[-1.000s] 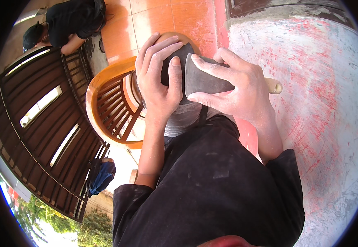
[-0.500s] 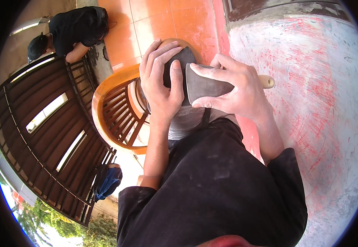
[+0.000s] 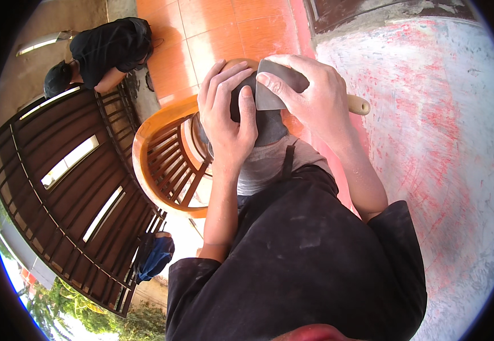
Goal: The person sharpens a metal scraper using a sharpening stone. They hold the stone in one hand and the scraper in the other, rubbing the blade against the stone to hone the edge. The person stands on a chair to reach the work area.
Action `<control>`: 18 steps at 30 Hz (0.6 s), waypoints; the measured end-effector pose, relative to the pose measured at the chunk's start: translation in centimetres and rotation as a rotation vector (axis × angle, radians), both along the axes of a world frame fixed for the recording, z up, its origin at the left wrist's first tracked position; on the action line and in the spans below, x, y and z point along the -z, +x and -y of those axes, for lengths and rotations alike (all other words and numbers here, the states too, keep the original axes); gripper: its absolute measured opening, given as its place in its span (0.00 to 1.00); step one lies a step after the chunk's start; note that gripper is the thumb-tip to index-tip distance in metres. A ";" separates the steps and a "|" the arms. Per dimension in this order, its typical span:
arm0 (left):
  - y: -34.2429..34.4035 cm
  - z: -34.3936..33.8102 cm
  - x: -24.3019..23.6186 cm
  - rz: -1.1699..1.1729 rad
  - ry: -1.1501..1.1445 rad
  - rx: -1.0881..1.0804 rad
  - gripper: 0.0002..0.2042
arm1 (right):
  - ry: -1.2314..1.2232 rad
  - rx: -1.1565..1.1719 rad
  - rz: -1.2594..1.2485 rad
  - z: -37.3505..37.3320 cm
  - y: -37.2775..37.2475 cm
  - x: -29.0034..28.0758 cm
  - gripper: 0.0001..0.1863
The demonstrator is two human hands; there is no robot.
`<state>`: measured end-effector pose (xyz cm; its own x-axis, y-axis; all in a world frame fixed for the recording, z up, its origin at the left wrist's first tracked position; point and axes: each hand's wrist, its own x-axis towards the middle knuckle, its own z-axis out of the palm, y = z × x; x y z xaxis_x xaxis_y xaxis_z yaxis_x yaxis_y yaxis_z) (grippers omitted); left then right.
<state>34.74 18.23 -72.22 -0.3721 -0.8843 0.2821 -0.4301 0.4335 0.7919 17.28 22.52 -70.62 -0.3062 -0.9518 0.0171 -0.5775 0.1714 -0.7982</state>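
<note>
Scraper (image 3: pixel 267 100): broad grey blade, pale handle (image 3: pixel 358 104) with end hole; near twelve o'clock, handle pointing roughly three, blade edge facing nine. Dark piece (image 3: pixel 235 105) just beside, toward nine, mostly covered; whether touching blade, hard to tell.

A black shirt (image 3: pixel 298 273) with short, loose sleeves (image 3: pixel 399 230) is worn, its front faintly smudged; grey trousers (image 3: pixel 263 166), it seems, are worn too.

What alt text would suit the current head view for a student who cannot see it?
The right hand grips a pale-handled putty knife close beside a dark piece in the left hand. A slatted wooden chair is at left, a patchy red-and-white wall at right, and another person in black at upper left.
</note>
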 end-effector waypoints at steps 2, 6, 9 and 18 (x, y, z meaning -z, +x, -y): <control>-0.2 -0.1 0.0 -0.007 0.000 0.002 0.12 | 0.037 0.062 0.035 0.7 0.0 0.1 0.20; 0.0 -0.1 0.0 -0.003 -0.002 -0.005 0.12 | -0.062 0.124 0.010 1.9 -0.5 0.8 0.22; 0.1 0.1 0.1 -0.001 -0.007 -0.010 0.12 | -0.167 0.150 -0.060 2.2 -0.4 0.9 0.20; 0.3 0.3 0.3 -0.005 -0.019 -0.022 0.11 | -0.147 0.139 -0.063 0.1 1.2 -0.1 0.17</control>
